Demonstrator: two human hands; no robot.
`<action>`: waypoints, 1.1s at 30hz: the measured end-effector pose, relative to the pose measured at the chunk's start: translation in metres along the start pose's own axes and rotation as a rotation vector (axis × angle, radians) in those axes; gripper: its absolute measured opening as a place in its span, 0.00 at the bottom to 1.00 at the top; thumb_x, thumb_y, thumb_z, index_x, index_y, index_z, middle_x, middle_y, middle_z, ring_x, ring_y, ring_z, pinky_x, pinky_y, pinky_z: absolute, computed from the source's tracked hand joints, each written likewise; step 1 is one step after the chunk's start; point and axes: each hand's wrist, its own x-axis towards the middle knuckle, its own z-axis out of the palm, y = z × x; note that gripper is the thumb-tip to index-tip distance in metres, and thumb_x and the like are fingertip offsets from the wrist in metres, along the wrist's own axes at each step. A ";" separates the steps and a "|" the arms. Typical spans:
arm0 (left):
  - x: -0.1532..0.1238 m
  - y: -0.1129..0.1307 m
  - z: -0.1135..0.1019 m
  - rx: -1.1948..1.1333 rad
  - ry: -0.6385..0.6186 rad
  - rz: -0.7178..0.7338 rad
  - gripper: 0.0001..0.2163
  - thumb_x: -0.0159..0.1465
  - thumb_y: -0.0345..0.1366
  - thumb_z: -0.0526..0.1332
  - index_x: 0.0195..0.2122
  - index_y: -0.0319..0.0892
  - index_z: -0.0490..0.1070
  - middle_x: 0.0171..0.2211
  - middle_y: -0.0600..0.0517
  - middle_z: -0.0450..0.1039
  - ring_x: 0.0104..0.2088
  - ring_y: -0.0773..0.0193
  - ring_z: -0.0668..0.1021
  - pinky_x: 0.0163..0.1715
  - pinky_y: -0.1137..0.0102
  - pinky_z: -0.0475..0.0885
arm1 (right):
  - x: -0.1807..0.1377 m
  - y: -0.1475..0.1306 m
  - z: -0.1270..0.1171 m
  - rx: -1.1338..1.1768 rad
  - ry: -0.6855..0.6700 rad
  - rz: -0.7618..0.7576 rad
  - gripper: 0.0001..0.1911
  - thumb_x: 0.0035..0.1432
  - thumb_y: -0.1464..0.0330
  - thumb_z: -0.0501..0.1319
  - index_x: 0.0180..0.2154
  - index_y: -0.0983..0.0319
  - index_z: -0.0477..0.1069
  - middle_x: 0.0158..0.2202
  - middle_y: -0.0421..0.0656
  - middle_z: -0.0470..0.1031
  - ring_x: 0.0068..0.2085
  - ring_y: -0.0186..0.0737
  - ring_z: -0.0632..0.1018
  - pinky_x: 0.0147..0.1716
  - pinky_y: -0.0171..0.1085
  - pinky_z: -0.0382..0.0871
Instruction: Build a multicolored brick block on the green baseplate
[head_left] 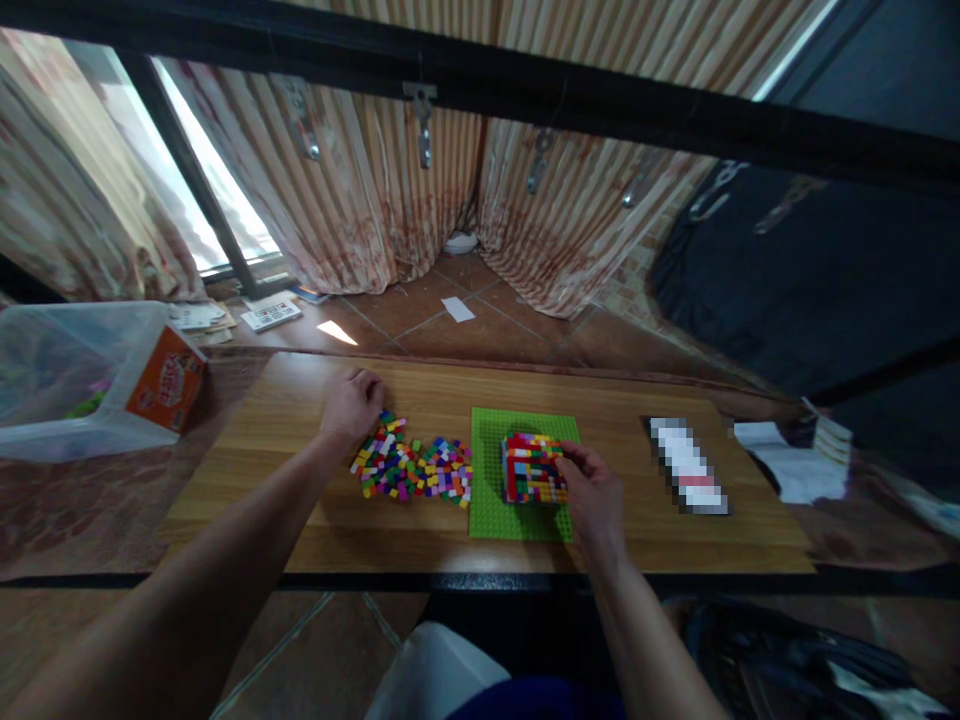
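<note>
A green baseplate (491,505) lies on the wooden table (300,520) in front of me. A blocky build of red, yellow and other coloured bricks (529,468) stands on the plate. My right hand (592,490) rests against the build's right side, fingers curled onto its upper edge. A pile of small loose coloured bricks (412,468) lies left of the plate. My left hand (351,405) sits at the pile's far left end, fingers curled down into the bricks; what they pinch is hidden.
A clear plastic bin (67,380) with an orange label stands off the table's left end. A blurred flat object (688,466) lies on the table at right. Papers lie on the tiled floor beyond, with curtains behind.
</note>
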 end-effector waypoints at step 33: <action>-0.004 0.004 0.000 -0.066 -0.008 -0.014 0.09 0.62 0.34 0.54 0.35 0.41 0.73 0.37 0.46 0.72 0.39 0.58 0.75 0.42 0.65 0.70 | -0.090 0.026 0.053 -1.007 -0.394 -0.790 0.10 0.62 0.69 0.53 0.41 0.58 0.72 0.37 0.46 0.72 0.40 0.46 0.72 0.38 0.43 0.68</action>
